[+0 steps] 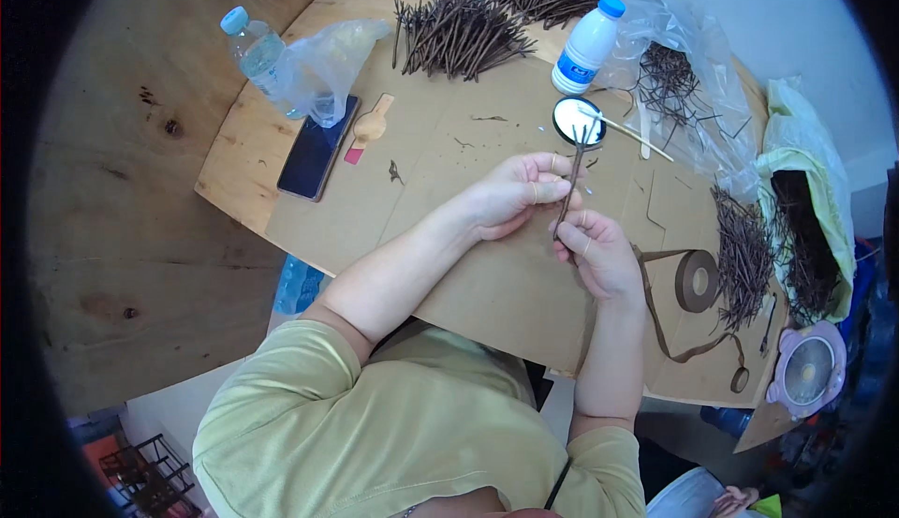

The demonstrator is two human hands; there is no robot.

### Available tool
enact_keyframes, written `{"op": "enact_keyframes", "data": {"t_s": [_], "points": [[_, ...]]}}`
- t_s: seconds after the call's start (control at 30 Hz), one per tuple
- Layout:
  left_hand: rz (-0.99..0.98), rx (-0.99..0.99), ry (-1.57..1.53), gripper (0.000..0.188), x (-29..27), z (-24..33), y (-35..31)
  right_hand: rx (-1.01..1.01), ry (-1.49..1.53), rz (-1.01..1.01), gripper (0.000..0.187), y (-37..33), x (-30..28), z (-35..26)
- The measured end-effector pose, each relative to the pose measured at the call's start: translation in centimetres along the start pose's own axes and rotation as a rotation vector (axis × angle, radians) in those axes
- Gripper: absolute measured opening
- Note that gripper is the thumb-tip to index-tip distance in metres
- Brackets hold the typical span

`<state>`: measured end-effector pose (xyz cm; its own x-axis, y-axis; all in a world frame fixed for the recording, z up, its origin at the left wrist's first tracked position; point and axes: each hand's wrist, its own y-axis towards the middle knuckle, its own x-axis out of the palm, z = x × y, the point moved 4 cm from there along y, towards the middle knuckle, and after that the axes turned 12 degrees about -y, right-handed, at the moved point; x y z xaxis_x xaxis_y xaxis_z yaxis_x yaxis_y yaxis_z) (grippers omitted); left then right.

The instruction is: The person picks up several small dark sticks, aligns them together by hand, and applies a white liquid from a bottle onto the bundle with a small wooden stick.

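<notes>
My left hand [513,195] and my right hand [596,254] together hold a small bundle of thin brown sticks [571,181] upright over the cardboard-covered table [449,153]. The left hand pinches the bundle near its middle. The right hand grips its lower end. The bundle's top reaches toward a small round lid of white glue [577,121] with a thin wooden stick [626,130] lying across it.
Piles of brown sticks [464,31] lie at the back, more [744,256] at the right beside a roll of brown tape [697,280]. A white bottle [587,45], a clear water bottle [251,48], a dark phone [317,151], plastic bags and a pink fan [807,369] stand around.
</notes>
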<state>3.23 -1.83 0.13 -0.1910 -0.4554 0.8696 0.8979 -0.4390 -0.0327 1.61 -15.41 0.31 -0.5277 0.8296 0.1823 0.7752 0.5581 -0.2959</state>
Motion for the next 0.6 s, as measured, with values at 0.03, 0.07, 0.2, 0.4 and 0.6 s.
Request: {"op": "enact_keyframes", "data": {"t_s": [0.03, 0.07, 0.2, 0.4, 0.6], "points": [[0.026, 0.023, 0.062, 0.024, 0.02, 0.03, 0.07, -0.006, -0.001, 0.004, 0.008, 0.11, -0.16, 0.13], [0.052, 0.046, 0.123, 0.024, 0.12, 0.07, 0.10, -0.012, -0.003, 0.008, 0.008, 0.26, -0.33, 0.20], [0.056, 0.084, 0.370, 0.024, -0.43, 0.13, 0.17, 0.007, -0.037, 0.059, 0.009, 0.34, -0.05, 0.30], [0.043, -0.026, 0.095, 0.025, -0.68, 0.16, 0.01, 0.006, -0.051, 0.006, 0.011, -0.06, 0.25, -0.61], [0.040, -0.054, -0.014, 0.019, -0.13, 0.06, 0.05, -0.044, -0.073, 0.032, 0.007, 0.14, -0.22, -0.14]]}}
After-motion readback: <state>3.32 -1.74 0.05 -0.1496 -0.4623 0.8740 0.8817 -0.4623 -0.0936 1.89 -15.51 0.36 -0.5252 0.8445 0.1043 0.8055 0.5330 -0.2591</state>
